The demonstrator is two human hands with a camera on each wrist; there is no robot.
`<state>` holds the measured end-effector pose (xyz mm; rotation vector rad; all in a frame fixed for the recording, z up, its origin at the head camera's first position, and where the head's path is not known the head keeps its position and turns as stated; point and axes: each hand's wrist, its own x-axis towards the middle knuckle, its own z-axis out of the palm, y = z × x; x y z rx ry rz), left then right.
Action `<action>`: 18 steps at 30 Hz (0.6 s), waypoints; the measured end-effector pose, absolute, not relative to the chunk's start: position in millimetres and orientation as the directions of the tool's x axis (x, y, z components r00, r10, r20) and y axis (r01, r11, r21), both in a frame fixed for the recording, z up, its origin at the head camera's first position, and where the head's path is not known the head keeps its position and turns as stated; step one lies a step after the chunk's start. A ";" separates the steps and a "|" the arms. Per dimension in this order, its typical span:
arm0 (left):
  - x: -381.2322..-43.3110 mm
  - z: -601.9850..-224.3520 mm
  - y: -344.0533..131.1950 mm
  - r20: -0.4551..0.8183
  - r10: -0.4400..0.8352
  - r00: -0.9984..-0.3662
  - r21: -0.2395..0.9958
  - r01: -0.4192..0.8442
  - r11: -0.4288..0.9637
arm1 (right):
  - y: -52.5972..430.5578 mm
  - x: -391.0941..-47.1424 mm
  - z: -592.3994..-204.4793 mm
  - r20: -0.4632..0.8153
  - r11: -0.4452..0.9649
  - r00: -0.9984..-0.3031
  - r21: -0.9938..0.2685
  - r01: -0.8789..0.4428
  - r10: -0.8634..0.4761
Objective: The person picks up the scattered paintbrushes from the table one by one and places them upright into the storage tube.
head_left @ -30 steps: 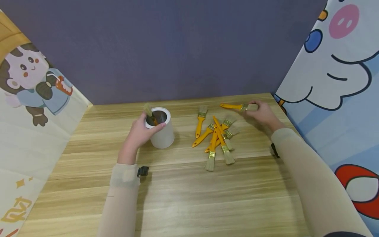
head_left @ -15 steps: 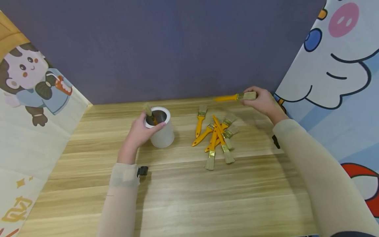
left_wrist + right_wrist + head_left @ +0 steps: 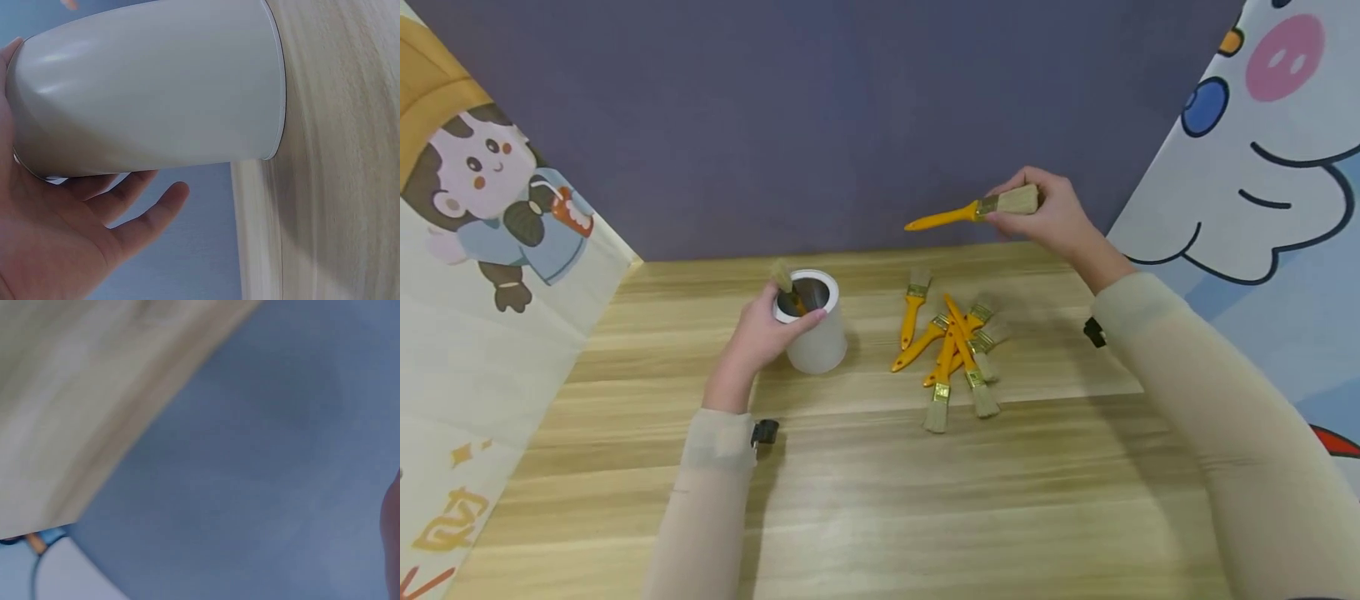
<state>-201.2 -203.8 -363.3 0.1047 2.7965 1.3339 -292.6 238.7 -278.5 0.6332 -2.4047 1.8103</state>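
A white can [image 3: 817, 337] stands upright on the wooden table. My left hand [image 3: 762, 329] grips it at the rim, thumb across the front edge; in the left wrist view the can's side [image 3: 150, 87] fills the upper part, with my fingers curving behind it. One paintbrush [image 3: 784, 279] leans inside the can, bristles up, its lower part hidden. My right hand [image 3: 1047, 210] pinches another paintbrush [image 3: 943, 219] near its metal band, raised above the table's back edge, its yellow handle pointing left. Only a sliver of the right hand [image 3: 392, 537] shows in the right wrist view.
Between the hands lies a loose pile of several yellow-handled paintbrushes [image 3: 958, 342], with one brush [image 3: 914, 308] beside it at the upper left. A dark partition [image 3: 850, 125] rises behind the table [image 3: 880, 500]. Cartoon-printed panels [image 3: 1300, 208] flank both sides.
My right hand has lifted its paintbrush off the table, moving it up and slightly left. My left hand stays at the can, and the pile has not moved.
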 end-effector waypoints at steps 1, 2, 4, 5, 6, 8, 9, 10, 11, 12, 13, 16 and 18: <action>-200.9 -364.1 -203.8 -0.008 0.079 -0.997 0.776 0.044 0.629 | 232.8 -291.5 -273.8 0.308 0.208 -0.905 -0.903 -0.376 -0.294; -200.8 -365.1 -204.2 -0.006 0.079 -0.997 0.776 0.045 0.629 | 227.0 -290.8 -269.0 0.321 0.198 -0.896 -0.900 -0.390 -0.306; -201.1 -366.1 -205.0 -0.002 0.075 -0.997 0.774 0.046 0.632 | 215.0 -290.2 -258.8 0.348 0.179 -0.878 -0.890 -0.420 -0.328; -201.3 -366.1 -205.2 -0.003 0.075 -0.997 0.773 0.045 0.633 | 208.8 -290.2 -253.7 0.366 0.171 -0.867 -0.882 -0.439 -0.339; -201.4 -366.0 -205.5 -0.005 0.074 -0.997 0.773 0.044 0.633 | 202.8 -290.0 -248.8 0.376 0.168 -0.858 -0.876 -0.453 -0.351; -201.6 -366.1 -206.4 -0.010 0.073 -0.997 0.771 0.039 0.636 | 191.0 -289.5 -240.2 0.395 0.163 -0.840 -0.863 -0.477 -0.371; -201.6 -365.9 -206.6 -0.012 0.073 -0.997 0.769 0.037 0.639 | 185.2 -289.0 -236.2 0.402 0.162 -0.834 -0.858 -0.487 -0.379; -201.6 -365.6 -206.8 -0.014 0.073 -0.997 0.766 0.036 0.642 | 179.3 -288.4 -232.4 0.409 0.157 -0.828 -0.855 -0.495 -0.384; -201.8 -365.0 -207.0 -0.017 0.075 -0.997 0.765 0.035 0.644 | 173.5 -287.8 -229.0 0.421 0.151 -0.818 -0.848 -0.508 -0.391; -202.0 -364.8 -207.1 -0.018 0.074 -0.997 0.761 0.035 0.647 | 167.8 -287.3 -225.8 0.428 0.145 -0.811 -0.844 -0.516 -0.399; -202.1 -363.9 -206.9 -0.018 0.074 -0.997 0.760 0.035 0.649 | 162.4 -287.1 -222.9 0.442 0.134 -0.798 -0.836 -0.532 -0.410; -202.3 -362.7 -206.5 -0.019 0.076 -0.997 0.758 0.035 0.651 | 145.4 -287.4 -216.8 0.483 0.099 -0.746 -0.807 -0.583 -0.458; -202.1 -362.7 -206.2 -0.017 0.079 -0.997 0.760 0.039 0.649 | 134.0 -288.1 -214.8 0.508 0.087 -0.707 -0.779 -0.621 -0.493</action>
